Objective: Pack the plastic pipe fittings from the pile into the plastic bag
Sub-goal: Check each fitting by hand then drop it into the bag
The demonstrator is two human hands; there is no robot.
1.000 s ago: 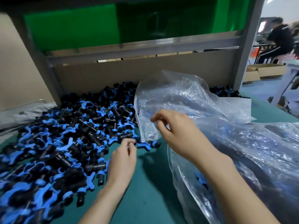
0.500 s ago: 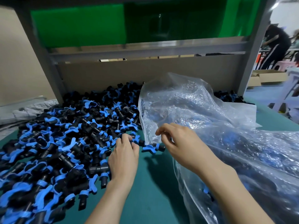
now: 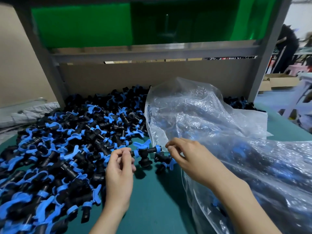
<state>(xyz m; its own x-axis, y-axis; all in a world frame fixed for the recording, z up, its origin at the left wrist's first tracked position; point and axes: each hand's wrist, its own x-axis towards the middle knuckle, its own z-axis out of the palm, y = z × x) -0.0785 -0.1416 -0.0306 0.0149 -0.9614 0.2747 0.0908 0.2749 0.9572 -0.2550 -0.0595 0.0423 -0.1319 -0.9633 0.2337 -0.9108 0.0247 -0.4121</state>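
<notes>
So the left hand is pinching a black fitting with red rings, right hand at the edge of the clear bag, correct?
Not quite: the rings are blue, not red. The head view shows the left hand pinching a black fitting with blue rings, the right hand at the edge of the clear bag.

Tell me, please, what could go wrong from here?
1. The left hand pinches only one end of the fitting, so it may slip onto the table.
2. The plastic bag looks nearly closed where the right hand seems to pinch it, so the fitting may snag on the film.
</notes>
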